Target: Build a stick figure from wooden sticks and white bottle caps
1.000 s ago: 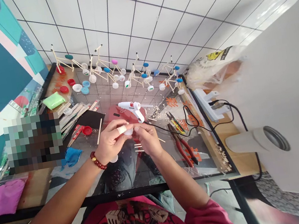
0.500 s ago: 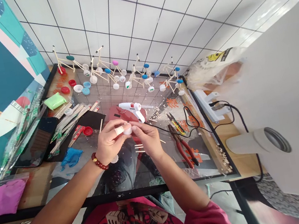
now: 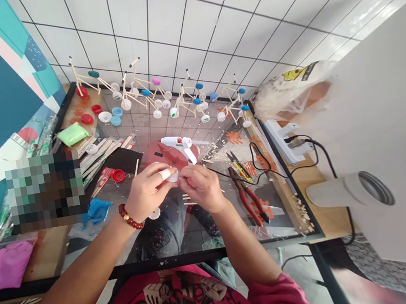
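Observation:
My left hand [image 3: 150,189], with a pale strip round one finger, pinches a white bottle cap [image 3: 173,177] above the glass tabletop. Close against the cap's right side, the fingers of my right hand [image 3: 201,186] are curled in and pressed together. Whatever these fingertips grip is hidden. Just beyond both hands lies a white glue gun [image 3: 179,144]. Thin wooden sticks [image 3: 189,200] lie below and partly behind my right hand. Another white cap [image 3: 155,214] rests on the glass under my left wrist.
Stick-and-cap bicycle models [image 3: 146,91] line the back edge. Red-handled pliers [image 3: 249,199] and a yellow-and-black cutter [image 3: 240,166] lie to the right, near a black cord [image 3: 226,175]. Leftward are a red cap [image 3: 117,175], bundled sticks [image 3: 104,155], and blue clay [image 3: 98,211].
My right hand has turned and its fingers have curled in; before, its thumb and fingers lay along the cap's side. My left hand keeps the cap in almost the same place.

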`<act>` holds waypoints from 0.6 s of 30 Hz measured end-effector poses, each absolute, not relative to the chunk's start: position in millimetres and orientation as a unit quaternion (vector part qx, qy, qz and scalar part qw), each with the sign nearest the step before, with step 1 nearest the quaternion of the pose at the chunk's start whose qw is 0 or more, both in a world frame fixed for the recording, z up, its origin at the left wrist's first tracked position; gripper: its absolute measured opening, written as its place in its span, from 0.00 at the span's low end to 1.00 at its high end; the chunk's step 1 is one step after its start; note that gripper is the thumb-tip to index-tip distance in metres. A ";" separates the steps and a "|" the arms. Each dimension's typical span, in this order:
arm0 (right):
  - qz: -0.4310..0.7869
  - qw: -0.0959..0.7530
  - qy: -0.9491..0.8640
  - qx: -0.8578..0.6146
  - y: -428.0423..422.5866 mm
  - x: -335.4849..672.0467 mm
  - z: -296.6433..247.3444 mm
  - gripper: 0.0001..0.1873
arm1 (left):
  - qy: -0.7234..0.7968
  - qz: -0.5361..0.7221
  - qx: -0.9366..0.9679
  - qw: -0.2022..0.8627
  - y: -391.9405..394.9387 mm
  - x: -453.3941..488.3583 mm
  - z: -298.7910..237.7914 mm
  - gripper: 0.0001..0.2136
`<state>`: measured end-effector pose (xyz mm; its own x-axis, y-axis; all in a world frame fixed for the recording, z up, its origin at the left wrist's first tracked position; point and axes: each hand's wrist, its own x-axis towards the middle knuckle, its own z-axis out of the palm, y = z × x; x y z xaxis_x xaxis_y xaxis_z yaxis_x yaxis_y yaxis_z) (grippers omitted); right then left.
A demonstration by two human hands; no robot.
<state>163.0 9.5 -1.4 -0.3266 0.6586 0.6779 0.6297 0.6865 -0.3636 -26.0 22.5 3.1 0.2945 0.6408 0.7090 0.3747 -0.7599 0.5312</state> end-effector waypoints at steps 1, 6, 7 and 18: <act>0.006 0.415 -0.820 -0.395 10.5 163.4 -1.5 0.06 | 0.323 0.494 0.794 0.142 22.3 -25.6 3.3 0.08; 0.020 0.426 -0.816 -0.390 10.5 162.1 1.4 0.06 | 0.343 0.496 0.775 0.188 18.8 -20.9 0.3 0.08; 0.046 0.439 -0.811 -0.384 8.7 160.1 3.3 0.07 | 0.348 0.499 0.771 0.191 18.3 -20.3 -0.6 0.08; 0.217 0.473 -0.756 -0.397 -4.2 151.4 5.4 0.11 | 0.364 0.545 0.657 0.371 23.9 -22.5 -12.1 0.14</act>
